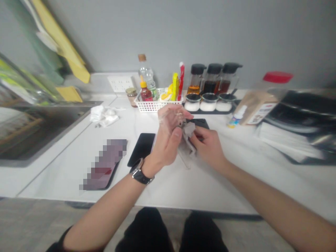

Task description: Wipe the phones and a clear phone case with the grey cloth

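Observation:
My left hand (169, 140), with a watch on its wrist, is closed around a clear, see-through thing that looks like a pair of eyeglasses (180, 117); fingers and blur hide much of it. A soft grey cloth (187, 141) is bunched against it and hangs below. My right hand (208, 145) pinches this cloth from the right side. Both hands are close together above the white counter (157, 185). Just left of them lies a dark phone (141, 148). Partly behind my right hand is a flat black object (198, 122).
Farther left lies a larger phone-like slab (106, 168), partly pixelated. Crumpled white tissue (105, 115) sits near the sink (65, 140). Along the wall stand a white basket (157, 106) of sauces, several seasoning containers (208, 101) and a red-lidded jar (262, 105).

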Motion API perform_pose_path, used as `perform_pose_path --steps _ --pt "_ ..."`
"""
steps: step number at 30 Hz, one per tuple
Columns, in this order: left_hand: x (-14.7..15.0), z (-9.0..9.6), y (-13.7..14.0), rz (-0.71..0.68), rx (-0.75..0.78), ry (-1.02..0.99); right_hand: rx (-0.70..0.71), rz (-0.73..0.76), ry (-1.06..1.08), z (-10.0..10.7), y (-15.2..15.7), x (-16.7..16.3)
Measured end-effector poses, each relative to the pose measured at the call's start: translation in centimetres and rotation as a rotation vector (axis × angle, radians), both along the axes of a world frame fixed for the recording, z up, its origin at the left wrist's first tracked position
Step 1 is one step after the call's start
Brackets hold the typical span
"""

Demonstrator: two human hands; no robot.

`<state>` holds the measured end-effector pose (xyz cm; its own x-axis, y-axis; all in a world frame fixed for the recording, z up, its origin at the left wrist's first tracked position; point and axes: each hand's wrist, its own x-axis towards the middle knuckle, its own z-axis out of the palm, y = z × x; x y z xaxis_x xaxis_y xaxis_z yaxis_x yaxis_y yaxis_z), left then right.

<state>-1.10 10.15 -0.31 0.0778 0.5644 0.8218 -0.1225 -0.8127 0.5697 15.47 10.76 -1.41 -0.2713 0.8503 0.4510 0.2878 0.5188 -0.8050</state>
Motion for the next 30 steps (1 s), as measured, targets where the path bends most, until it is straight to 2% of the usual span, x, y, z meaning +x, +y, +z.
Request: perform_pose_path --steps 2,5,8,10,12,15,17,19,21,23,25,27,30 --pt "-0.1 0.3 0.1 0.096 0.027 -0.109 -0.042 0.037 -0.001 0.0 -0.1 -0.3" --pt "-0.5 0.3 0.5 0.189 0.105 -0.142 -0.211 0.115 0.021 -0.3 0.1 -0.8" --pt "-0.7 -0.1 1.1 0.143 0.289 -0.065 -0.362 0.147 0.062 -0.5 0.6 -0.7" --pt "-0.8 0.1 1.1 0.059 0.343 -0.021 -0.325 0.051 0.06 -0.2 1.2 -0.2" --pt "-1.0 0.7 0.7 -0.06 0.223 0.007 -0.182 -0.129 0.059 0.5 1.8 0.6" --pt "-1.6 2.4 -0.2 -0.227 -0.269 0.013 0.084 -0.347 0.01 1.4 2.8 2.3" --pt "-2.1 3.3 -0.5 -0.343 -0.596 0.002 0.235 -0.433 -0.082 1.7 3.3 3.2" --pt "-2.5 3.7 -0.6 -0.535 -0.888 0.05 0.352 -0.488 -0.19 1.7 3.7 3.9" --pt "-2.6 3.4 -0.6 -0.722 -1.087 0.111 0.431 -0.48 -0.276 1.4 3.9 4.1" --pt "-2.3 2.6 -0.5 -0.82 -1.191 0.13 0.465 -0.388 -0.357 0.9 3.9 3.9" --pt "-1.7 1.5 -0.4 -0.845 -1.25 0.129 0.459 -0.294 -0.417 0.5 3.7 3.5" --pt "-1.1 0.8 -0.4 -0.827 -1.255 0.141 0.434 -0.252 -0.43 0.3 3.6 3.2" --pt "-0.6 0.7 -0.5 -0.72 -1.204 0.17 0.34 -0.264 -0.375 0.3 3.7 3.0"
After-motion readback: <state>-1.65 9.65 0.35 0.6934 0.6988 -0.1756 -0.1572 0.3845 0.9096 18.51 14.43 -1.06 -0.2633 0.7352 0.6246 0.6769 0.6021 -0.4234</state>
